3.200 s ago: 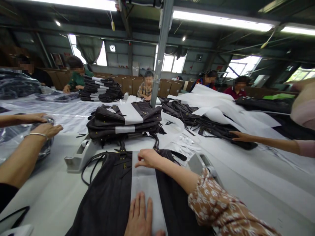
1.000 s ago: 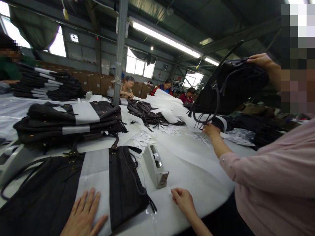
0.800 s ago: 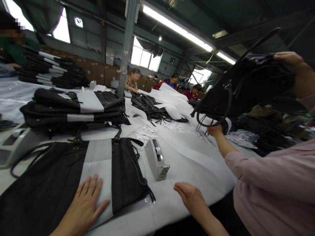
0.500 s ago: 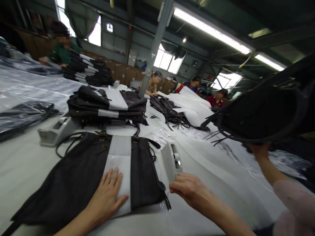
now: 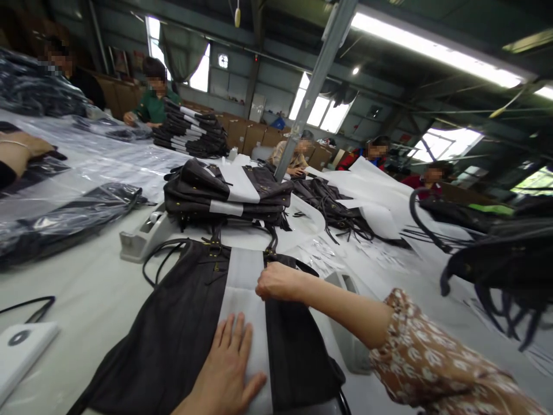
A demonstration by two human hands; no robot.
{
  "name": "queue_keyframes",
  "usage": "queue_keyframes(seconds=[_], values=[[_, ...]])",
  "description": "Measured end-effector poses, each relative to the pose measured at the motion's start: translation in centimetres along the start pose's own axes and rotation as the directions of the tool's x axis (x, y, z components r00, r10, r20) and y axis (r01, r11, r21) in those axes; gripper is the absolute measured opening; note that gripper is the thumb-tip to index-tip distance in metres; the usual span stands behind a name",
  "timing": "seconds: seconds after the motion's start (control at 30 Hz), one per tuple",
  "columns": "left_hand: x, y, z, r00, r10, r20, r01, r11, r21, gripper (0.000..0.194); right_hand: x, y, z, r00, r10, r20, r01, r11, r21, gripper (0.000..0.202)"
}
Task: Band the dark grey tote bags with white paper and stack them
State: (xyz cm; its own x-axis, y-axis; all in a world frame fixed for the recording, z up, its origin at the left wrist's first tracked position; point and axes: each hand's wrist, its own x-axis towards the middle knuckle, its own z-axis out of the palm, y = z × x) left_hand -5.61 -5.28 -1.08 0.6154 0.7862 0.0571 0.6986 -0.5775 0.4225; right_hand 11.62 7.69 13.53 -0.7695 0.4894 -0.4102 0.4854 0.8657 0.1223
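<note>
A black handbag [image 5: 181, 323] lies flat on the table, its handles toward the stacked bags. A white paper band [image 5: 246, 271] runs lengthwise over its middle. My left hand [image 5: 227, 363] rests flat on the band and the bag's front, fingers spread. On the band's right edge, higher up, is my right hand [image 5: 280, 281], closed with the fingertips pressed down; anything in them is hidden. A grey tape dispenser [image 5: 348, 328] stands right of the bag, partly behind my right forearm.
Behind the bag are a stack of banded black bags [image 5: 228, 193] and another tape dispenser [image 5: 144, 233]. Plastic-wrapped bags [image 5: 82, 216] lie left, near a co-worker's hand [image 5: 30, 144]. A white box-like object [image 5: 26, 351] sits front left. Dark bags [image 5: 501, 259] hang at right.
My right hand has moved from beside the tape dispenser up and left onto the paper band. My left hand stays flat on it. The view has shifted left; the raised bag at right is lower.
</note>
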Motion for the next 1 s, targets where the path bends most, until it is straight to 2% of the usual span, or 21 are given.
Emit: queue_keyframes(seconds=[0.17,0.3,0.43,0.5,0.57,0.67,0.77,0.83,0.9,1.0], values=[[0.3,-0.5,0.2,0.999,0.008,0.035,-0.007,0.999,-0.043,0.085,4.5,0.8,1.0,0.997,0.025,0.067,-0.022,0.999,-0.034,0.008],[0.5,-0.7,0.4,1.000,0.001,0.028,0.001,0.998,-0.055,0.087,7.0,1.5,2.6,0.993,0.054,0.103,-0.050,0.998,-0.042,0.008],[0.7,-0.7,0.7,0.999,-0.007,0.035,0.010,0.997,-0.075,0.088,7.8,2.6,3.6,0.991,0.087,0.106,-0.082,0.996,-0.046,0.026],[0.8,-0.7,0.8,0.999,-0.011,0.031,0.013,0.997,-0.077,0.088,7.7,3.7,3.6,0.981,0.173,0.085,-0.172,0.985,-0.018,0.039],[0.8,-0.7,0.7,1.000,-0.005,0.027,0.007,0.997,-0.072,0.088,7.4,5.1,3.2,0.933,0.354,0.066,-0.357,0.932,0.054,0.051],[1.0,-0.7,0.3,0.999,0.002,0.054,0.000,0.999,-0.052,0.089,6.4,6.2,2.1,0.814,0.579,0.050,-0.580,0.803,0.135,0.053],[1.1,-0.9,0.4,0.998,0.009,0.070,-0.006,0.999,-0.045,0.089,5.0,4.2,2.3,0.758,0.653,0.017,-0.646,0.746,0.164,0.054],[1.0,-1.0,0.9,0.999,0.017,0.045,-0.015,0.999,-0.043,0.089,4.3,1.1,3.8,0.768,0.640,0.005,-0.626,0.749,0.218,0.056],[0.9,-1.2,1.6,1.000,0.015,0.001,-0.015,1.000,-0.026,0.088,3.8,-2.1,6.1,0.805,0.592,-0.027,-0.552,0.765,0.330,0.066],[0.7,-1.4,2.7,0.998,0.010,-0.054,-0.009,1.000,0.021,0.087,3.7,-5.3,9.0,0.803,0.594,-0.058,-0.486,0.707,0.514,0.084]])
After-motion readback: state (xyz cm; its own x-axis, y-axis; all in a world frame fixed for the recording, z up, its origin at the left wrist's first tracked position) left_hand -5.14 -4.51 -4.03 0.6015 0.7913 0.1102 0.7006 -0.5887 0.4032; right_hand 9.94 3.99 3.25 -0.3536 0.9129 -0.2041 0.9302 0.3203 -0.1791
